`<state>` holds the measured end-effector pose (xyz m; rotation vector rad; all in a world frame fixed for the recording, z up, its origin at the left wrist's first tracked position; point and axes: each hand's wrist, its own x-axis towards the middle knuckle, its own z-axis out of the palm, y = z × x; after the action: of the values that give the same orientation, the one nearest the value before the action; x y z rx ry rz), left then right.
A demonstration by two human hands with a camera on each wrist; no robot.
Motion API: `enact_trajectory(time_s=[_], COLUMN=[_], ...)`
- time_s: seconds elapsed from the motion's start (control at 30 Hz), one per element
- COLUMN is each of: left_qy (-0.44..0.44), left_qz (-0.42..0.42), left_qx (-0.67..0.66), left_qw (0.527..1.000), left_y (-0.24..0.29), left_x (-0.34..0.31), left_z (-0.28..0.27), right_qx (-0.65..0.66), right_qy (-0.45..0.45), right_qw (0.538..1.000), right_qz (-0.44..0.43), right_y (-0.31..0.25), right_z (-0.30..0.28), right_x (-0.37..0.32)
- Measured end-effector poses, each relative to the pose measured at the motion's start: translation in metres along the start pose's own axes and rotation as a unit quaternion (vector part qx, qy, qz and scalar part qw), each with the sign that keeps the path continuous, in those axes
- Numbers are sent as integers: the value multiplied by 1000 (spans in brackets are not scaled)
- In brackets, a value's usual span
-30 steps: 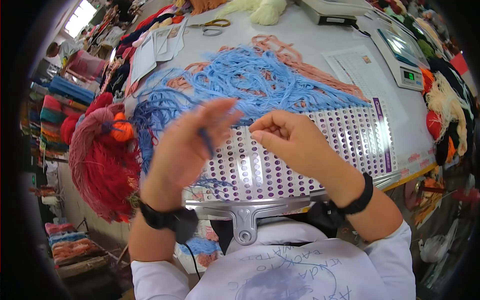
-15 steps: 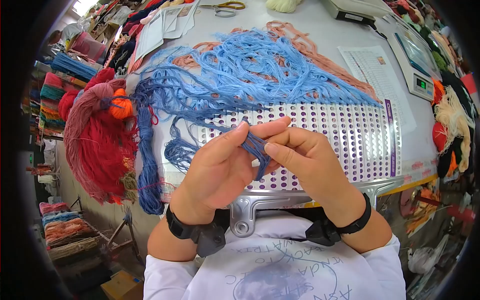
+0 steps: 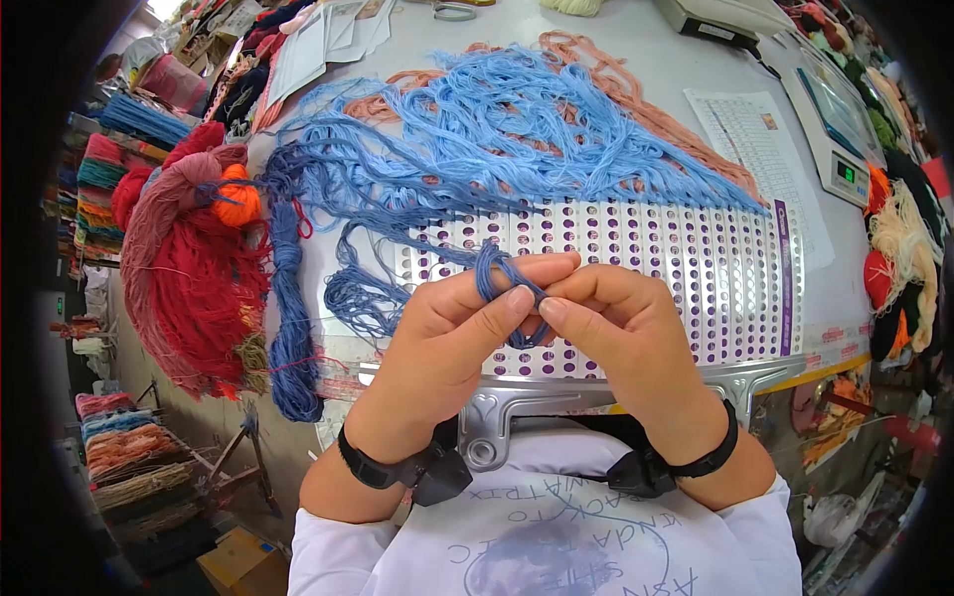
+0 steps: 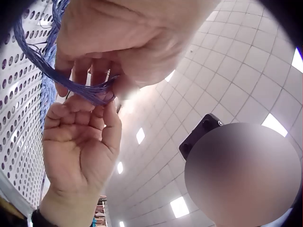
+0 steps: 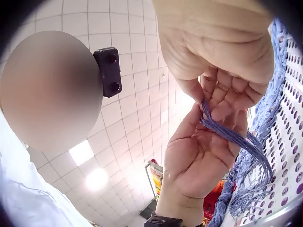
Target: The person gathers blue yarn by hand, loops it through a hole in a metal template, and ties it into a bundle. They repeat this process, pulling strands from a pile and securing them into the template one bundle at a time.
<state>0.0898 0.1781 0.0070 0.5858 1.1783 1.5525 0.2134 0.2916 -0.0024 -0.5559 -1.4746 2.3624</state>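
Blue yarn strand [image 3: 492, 270] sits pinched between both hands, held just above the near edge of the perforated board [image 3: 696, 278] and in front of the person's chest. The left hand [image 3: 442, 348] clamps it between thumb and forefinger, and the right hand [image 3: 626, 338] closes on it from the other side, so the two grips touch at the thumbs. The tight double pinch probably keeps the many thin threads gathered as one bundle, and the small loop standing up above the knuckles suggests slack being held in check. From the hands, the strand trails back across the board to the spread of light blue yarn [image 3: 517, 129], which lies fanned over the table, apparently to keep single lengths apart. The red skein [image 3: 199, 288] lies off to the left, well apart from the hands. The head view gives this layout but hides the undersides of the fingers. The left wrist view shows from below that the threads run across the right hand's curled fingers and under the left hand's fingertips. The right wrist view shows the bundle fanning out below the grip and hanging down beside the board. Both also show a tiled ceiling that the head view never catches.
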Motion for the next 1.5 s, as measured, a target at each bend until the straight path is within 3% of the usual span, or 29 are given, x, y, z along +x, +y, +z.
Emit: enact_trajectory(time_s=[0.37, 0.43, 0.53, 0.63, 0.67, 0.7, 0.73, 0.87, 0.93, 1.07, 1.13, 1.17, 1.23, 1.33, 1.4, 1.43, 1.47, 1.5], left_qy=[2, 15, 52, -17, -27, -9, 11, 63, 107, 166, 218, 256, 243, 146, 125, 108, 135, -3], left_qz=[20, 13, 50, 78, 62, 81, 100, 139, 148, 150, 166, 194, 212, 224, 149, 58, 8, -112], left_qx=[-56, -67, -94, -300, -389, -377, -366, -347, -339, -336, -346, -367, -350, -242, -168, -189, -15, -93], left_qw=[998, 998, 993, 951, 919, 922, 925, 925, 923, 915, 897, 873, 880, 933, 966, 974, 991, 989], left_y=[1, 3, 4, 24, 44, 62, 80, 141, 169, 214, 232, 234, 230, 175, 118, 85, 64, 42], left_x=[1, 1, 6, 0, -7, -15, -25, -72, -96, -130, -137, -131, -105, -28, 12, 30, 38, 53], left_z=[-9, -7, -17, -83, -103, -125, -149, -266, -320, -433, -481, -477, -440, -249, -158, -145, -90, -80], right_qx=[52, 58, -2, 36, 277, 196, 187, -37, -10, -16, 23, 22, -4, -57, -79, -160, -272, -269], right_qy=[13, 17, 38, 70, -9, -12, -44, 140, 278, 404, 516, 515, 527, 433, 371, 310, 255, 219], right_qw=[999, 998, 999, 996, 960, 977, 979, 989, 960, 914, 852, 852, 835, 882, 918, 930, 922, 937], right_qz=[0, -30, -8, -44, -34, -85, -71, -32, -30, -42, -85, -88, -156, -174, -117, -116, -101, -45], right_y=[6, 6, 10, -28, -33, -45, -64, -121, -146, -204, -242, -261, -279, -244, -193, -161, -133, -109], right_z=[2, 5, -11, -41, -76, -104, -135, -262, -301, -412, -489, -530, -519, -371, -263, -231, -198, -160], right_x=[0, 1, 3, -13, -22, -33, -46, -119, -149, -222, -265, -282, -257, -132, -53, -25, -2, 18])
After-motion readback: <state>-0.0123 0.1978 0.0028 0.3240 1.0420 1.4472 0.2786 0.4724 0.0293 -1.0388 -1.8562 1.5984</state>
